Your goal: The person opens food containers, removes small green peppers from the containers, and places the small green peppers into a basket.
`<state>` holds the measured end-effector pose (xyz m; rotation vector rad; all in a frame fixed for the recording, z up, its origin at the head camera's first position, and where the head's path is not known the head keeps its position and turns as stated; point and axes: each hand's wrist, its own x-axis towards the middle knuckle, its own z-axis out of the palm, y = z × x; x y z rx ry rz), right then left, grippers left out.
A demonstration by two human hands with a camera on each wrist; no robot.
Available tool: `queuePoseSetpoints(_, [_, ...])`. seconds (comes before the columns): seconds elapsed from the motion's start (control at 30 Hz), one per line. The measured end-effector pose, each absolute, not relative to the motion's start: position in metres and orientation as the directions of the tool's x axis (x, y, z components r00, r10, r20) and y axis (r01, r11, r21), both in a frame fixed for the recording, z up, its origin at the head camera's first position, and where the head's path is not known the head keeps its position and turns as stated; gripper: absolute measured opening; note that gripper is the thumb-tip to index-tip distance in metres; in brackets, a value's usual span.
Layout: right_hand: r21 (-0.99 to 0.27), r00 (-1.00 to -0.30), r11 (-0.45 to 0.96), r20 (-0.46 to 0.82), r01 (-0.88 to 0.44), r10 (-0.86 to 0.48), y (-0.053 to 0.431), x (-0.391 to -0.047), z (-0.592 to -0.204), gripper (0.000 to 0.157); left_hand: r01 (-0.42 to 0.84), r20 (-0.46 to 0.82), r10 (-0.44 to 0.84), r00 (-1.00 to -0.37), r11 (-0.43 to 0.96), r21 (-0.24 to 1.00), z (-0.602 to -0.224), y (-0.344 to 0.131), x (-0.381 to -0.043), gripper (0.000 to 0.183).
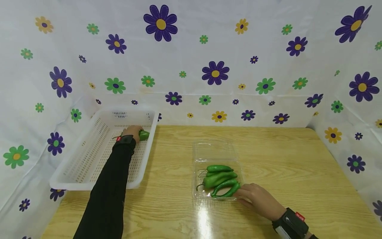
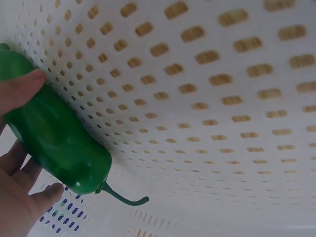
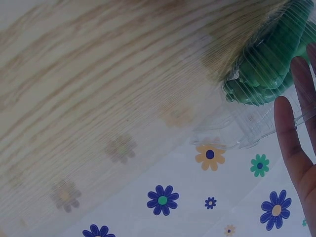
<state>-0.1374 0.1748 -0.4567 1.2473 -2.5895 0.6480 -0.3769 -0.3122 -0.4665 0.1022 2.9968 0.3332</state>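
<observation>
Inside the white basket, my left hand (image 1: 133, 131) grips a green pepper (image 1: 144, 135). In the left wrist view, the thumb lies on top of the pepper's smooth body and the other fingers are on its other side; its curved stem points away from the hand. My right hand (image 1: 257, 198) touches the right side of a clear plastic box (image 1: 194, 194). Its fingers look fairly straight against the box wall in the right wrist view, where part of the hand is out of frame. Several green peppers (image 1: 219, 179) lie in the box, side by side.
The perforated white basket (image 1: 89, 186) stands at the left of the wooden table (image 1: 286, 159). Behind the peppers, the box's clear lid (image 1: 215, 149) is folded back. Flower-printed white cloth (image 1: 191, 53) hangs behind the table and at both sides.
</observation>
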Motion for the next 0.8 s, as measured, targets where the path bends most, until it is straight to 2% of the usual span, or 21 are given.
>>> queuePoseSetpoints(0.43, [-0.284,-0.644,0.578,0.322,-0.765,-0.694,0.174,-0.136,-0.457,0.017,0.043,-0.112,0.062,-0.992,0.986,0.161,-0.437,-0.309,-0.359,0.060])
queuePoseSetpoints(0.63, [-0.281,-0.639,0.574,0.326,-0.769,-0.696,0.175,-0.136,-0.458,0.017,0.037,-0.081,0.050,-0.995,0.988,0.153,-0.425,-0.304,-0.358,0.059])
queuePoseSetpoints(0.8, [-0.273,-0.636,0.574,0.332,-0.772,-0.697,0.175,-0.137,-0.457,0.017,0.056,-0.108,0.073,-0.991,0.987,0.152,-0.407,-0.296,-0.355,0.072])
